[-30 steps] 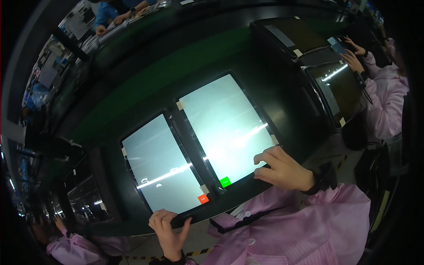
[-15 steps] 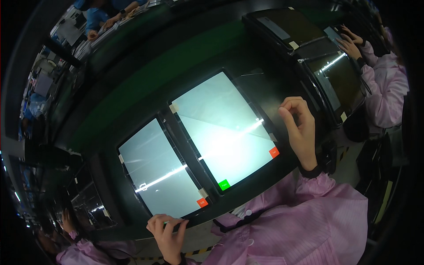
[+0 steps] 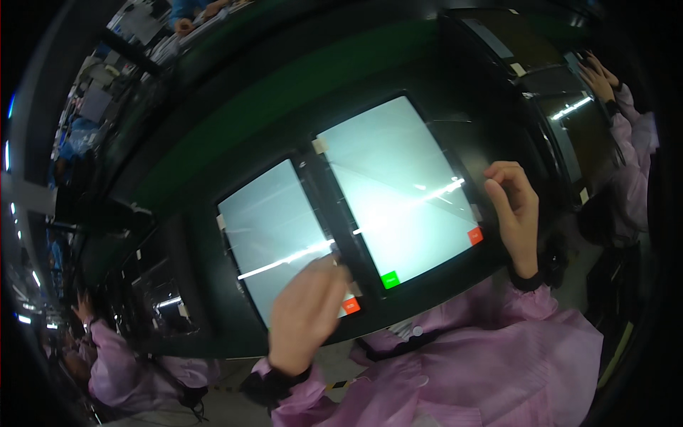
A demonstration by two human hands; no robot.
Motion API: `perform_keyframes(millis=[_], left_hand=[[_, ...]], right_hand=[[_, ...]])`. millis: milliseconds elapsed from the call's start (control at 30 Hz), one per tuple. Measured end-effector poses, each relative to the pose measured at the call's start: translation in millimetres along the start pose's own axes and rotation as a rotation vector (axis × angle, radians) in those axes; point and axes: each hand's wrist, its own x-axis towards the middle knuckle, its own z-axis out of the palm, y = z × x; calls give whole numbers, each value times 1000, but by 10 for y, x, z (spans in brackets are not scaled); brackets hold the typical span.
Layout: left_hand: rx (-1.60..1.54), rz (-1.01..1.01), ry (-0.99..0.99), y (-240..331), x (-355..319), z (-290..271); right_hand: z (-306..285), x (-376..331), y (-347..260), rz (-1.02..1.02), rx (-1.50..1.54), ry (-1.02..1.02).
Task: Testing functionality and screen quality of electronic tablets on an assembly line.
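Two lit tablet-like screens lie side by side on the dark bench. Over the lower part of the smaller left screen [image 3: 267, 213] is my left hand [image 3: 306, 313], smeared by motion, hiding that corner; its fingers look bent, but what they hold does not show. Just right of the larger right screen [image 3: 391, 174], my right hand [image 3: 516, 210] hovers with thumb and forefinger pinched together; anything between them is too small to make out. The right screen has a green square [image 3: 389, 279] and a red square [image 3: 474, 236] at its lower corners.
More dark panels [image 3: 569, 135] lie at the right, where a co-worker's hands [image 3: 597, 77] rest. Another dark panel [image 3: 160, 299] sits at the left, by a second co-worker's sleeve [image 3: 114, 356]. A green strip [image 3: 284, 92] runs along the bench behind the screens.
My left hand has moved up and right from the left screen's near edge onto its lower part. My right hand keeps its pinch beside the right screen. The whole view has shifted.
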Motion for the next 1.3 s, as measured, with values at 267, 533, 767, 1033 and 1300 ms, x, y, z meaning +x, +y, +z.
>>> perform_keyframes(millis=[267,533,767,1033,1300], left_hand=[[154,-72,-23,49,-300,2],[231,-516,213,197,-1478,60],[314,-655,241,86,-1542,54],[16,-631,268,-739,-680,76],[36,-672,201,-795,-530,158]], right_hand=[[-5,-106,-120,10,-8,-152],[225,-347,-274,-477,-248,-827],[252,-72,-382,-592,-267,-805],[528,503,-105,-314,-355,-518],[593,514,-177,-289,-407,-504]])
